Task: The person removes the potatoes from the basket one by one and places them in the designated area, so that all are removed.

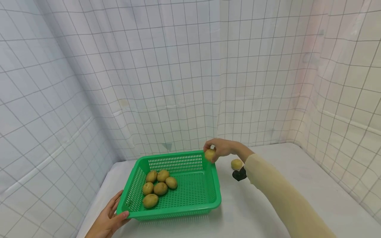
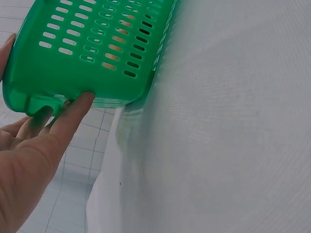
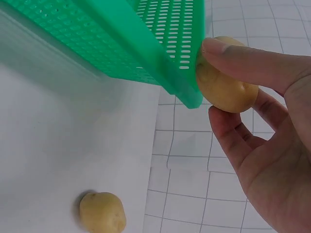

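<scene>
Right hand (image 1: 222,148): thumb and fingertips pinch a potato between them
Held potato (image 3: 227,92): within those fingertips, at the left end of the hand, by the far right corner of the green basket (image 1: 191,191); whether it touches the rim I cannot tell
Long axis of held potato: partly covered by the thumb, hard to judge
Basket's inside from the right fingertips: left, nearer and below; the right hand is at the held potato, the left well apart from it
Left hand (image 1: 108,216): grips the near left corner of the basket, thumb over the rim, fingers against the outer wall
Six potatoes (image 1: 160,189): inside the basket, gathered toward its left
Loose potato (image 1: 236,164): on the white table (image 1: 244,205), right of the basket and apart from it, right of and nearer than the right fingertips
Black piece (image 1: 239,174): just beside the sleeve (image 1: 276,191), unclear what it is
</scene>
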{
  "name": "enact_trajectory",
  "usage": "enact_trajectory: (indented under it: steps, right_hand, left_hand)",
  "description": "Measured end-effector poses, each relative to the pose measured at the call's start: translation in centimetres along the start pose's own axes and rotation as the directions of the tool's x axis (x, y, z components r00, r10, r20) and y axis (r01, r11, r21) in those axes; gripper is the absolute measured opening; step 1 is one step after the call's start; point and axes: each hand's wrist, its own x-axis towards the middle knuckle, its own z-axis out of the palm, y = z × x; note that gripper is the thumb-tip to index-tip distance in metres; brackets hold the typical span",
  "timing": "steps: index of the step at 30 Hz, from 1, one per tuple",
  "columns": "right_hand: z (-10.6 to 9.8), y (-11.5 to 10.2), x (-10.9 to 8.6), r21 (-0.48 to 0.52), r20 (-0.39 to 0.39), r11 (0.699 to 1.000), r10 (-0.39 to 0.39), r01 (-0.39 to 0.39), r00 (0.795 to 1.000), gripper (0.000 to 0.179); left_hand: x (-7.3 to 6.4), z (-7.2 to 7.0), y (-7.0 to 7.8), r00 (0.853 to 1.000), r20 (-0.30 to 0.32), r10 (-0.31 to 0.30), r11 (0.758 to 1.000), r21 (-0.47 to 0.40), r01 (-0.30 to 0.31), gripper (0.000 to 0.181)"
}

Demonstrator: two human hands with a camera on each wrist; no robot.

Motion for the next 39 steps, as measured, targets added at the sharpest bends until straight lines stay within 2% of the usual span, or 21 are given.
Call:
enact_trajectory:
  steps: [9,22,32,39]
  right_hand:
    - [-1.0,2.0,-1.5,0.015,-0.056,0.998,0.057,-0.056,0.997,0.046]
    - [-1.8,5.1,-3.7,0.082,-0.122,0.989,0.131,-0.121,0.984,0.05]
    - [-1.9,7.3,-5.1,0.108,-0.19,0.975,0.211,-0.194,0.959,0.05]
    - [-1.9,8.9,-6.4,0.122,-0.228,0.969,0.236,-0.213,0.945,0.051]
  left_hand:
    - [-0.2,0.2,0.0,1.0,-0.027,0.001,1.0,0.016,-0.001,0.086]
    - [-0.2,0.2,0.0,1.0,-0.009,0.016,1.0,0.004,-0.016,0.088]
    - [-0.2,0.3,0.0,0.999,-0.031,0.007,1.0,0.017,-0.006,0.087]
    - [-0.3,0.3,0.0,1.0,-0.016,0.017,1.0,0.004,-0.017,0.088]
